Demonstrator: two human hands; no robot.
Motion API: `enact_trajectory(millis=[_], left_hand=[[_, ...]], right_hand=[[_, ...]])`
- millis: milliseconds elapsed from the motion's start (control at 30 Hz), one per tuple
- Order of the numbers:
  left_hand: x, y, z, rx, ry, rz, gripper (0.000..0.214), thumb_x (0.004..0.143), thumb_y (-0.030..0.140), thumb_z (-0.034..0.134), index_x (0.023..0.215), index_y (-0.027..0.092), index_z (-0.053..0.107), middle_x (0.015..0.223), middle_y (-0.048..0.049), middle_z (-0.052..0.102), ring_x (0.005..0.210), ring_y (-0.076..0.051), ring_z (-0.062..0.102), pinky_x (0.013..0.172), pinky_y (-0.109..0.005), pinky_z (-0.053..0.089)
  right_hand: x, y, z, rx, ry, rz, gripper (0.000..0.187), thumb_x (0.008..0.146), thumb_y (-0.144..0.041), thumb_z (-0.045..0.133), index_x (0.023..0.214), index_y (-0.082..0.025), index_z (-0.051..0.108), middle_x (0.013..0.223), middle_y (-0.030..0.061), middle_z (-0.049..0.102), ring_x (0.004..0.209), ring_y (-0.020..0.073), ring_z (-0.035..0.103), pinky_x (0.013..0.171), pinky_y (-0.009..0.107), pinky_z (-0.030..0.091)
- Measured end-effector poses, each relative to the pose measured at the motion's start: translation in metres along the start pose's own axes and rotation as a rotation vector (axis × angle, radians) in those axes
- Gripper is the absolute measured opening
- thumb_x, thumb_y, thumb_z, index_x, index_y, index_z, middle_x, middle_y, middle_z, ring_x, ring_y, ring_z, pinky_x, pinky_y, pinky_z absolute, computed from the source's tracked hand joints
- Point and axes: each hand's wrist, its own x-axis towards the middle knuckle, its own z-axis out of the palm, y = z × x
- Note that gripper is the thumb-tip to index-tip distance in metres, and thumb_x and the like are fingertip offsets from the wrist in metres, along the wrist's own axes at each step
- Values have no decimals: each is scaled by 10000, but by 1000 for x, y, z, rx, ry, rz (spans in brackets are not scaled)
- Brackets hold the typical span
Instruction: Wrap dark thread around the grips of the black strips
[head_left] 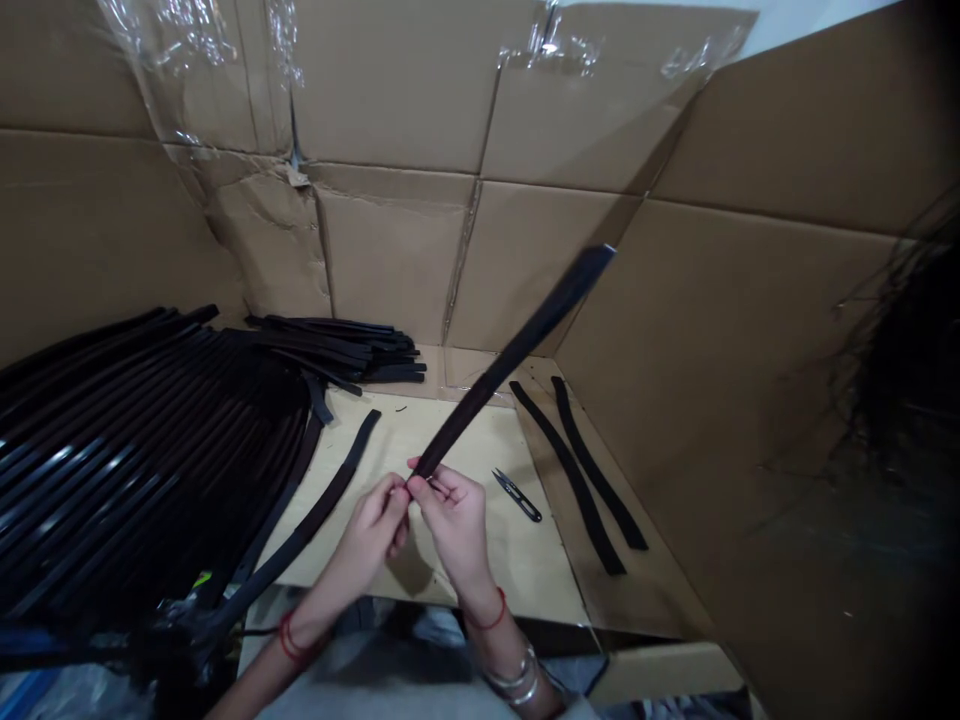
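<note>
A long dark strip, flat and slightly shiny, slants up and away to the right from my hands. My right hand is closed on its near end, thumb on top and fingers beneath. Right beside it, my left hand pinches the tip of the same end, and the fingertips of both hands nearly touch. Black thread snips lie on the pale board to the right of my right hand. Another dark curved strip rests left of my left hand.
A large fanned pile of dark strips fills the left side, with a smaller stack behind. Two dark strips lie on cardboard at right. Cardboard walls enclose the pale board. Dark hair shows at far right.
</note>
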Motion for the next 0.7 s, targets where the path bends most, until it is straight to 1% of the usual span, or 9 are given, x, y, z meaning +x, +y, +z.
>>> enact_trajectory(millis=[67,100,167,233,333,400,533,600,700], left_hand=[[0,0,-3,16,32,39,421,819,591,601,900,183,540,612,52,500,501,-81,414,456,-182,286],[0,1,-5,24,12,33,429,810,596,608,883,178,548,601,57,482,479,-74,384,439,-185,270],[1,2,-8,39,-67,-2,509,814,662,539,755,156,560,503,72,393,396,-64,292,389,-204,229],[2,3,-9,47,-116,-17,582,823,710,460,694,151,560,452,71,367,360,-71,285,373,-218,241],[0,5,-4,49,-41,48,533,854,673,458,730,161,540,522,36,465,463,-91,424,446,-203,318],[-4,5,-2,47,-10,61,503,882,635,455,712,165,514,507,48,438,461,-77,394,441,-187,290],[-9,-1,-6,-85,-239,-73,561,876,702,363,751,172,498,447,95,330,358,-51,243,360,-175,223],[-7,-5,-11,-128,-328,-104,605,812,778,370,756,185,475,439,112,300,335,-45,207,333,-172,219],[-3,-2,-14,-108,-376,-102,558,743,743,555,784,193,469,405,130,300,304,-44,201,310,-170,211]], right_hand=[[-2,-2,2,0,42,-24,342,715,-438,776,899,-152,736,734,52,715,677,184,656,633,288,548],[-3,-4,2,-4,34,-24,326,700,-428,790,862,-149,742,699,47,705,670,190,655,623,290,549],[-5,-6,2,-15,3,-17,284,658,-401,825,740,-144,739,585,24,653,577,177,621,523,262,518],[-6,-7,2,-19,1,-21,279,686,-405,809,659,-147,707,504,-1,590,467,142,555,412,226,442],[-7,-4,1,4,19,-34,316,754,-456,747,699,-150,689,510,-9,575,400,104,472,352,204,359],[-6,-3,-2,27,-29,-13,349,728,-479,766,754,-135,712,496,-17,554,380,80,410,343,194,311],[-7,-3,-7,71,-142,53,474,682,-555,776,841,-109,750,403,-58,454,330,35,249,329,176,179],[-8,-3,-6,81,-139,57,479,682,-562,772,860,-117,754,428,-37,515,324,49,308,324,180,224],[-8,-4,-1,62,-79,23,360,651,-447,836,820,-140,756,594,26,670,455,112,532,425,213,424]])
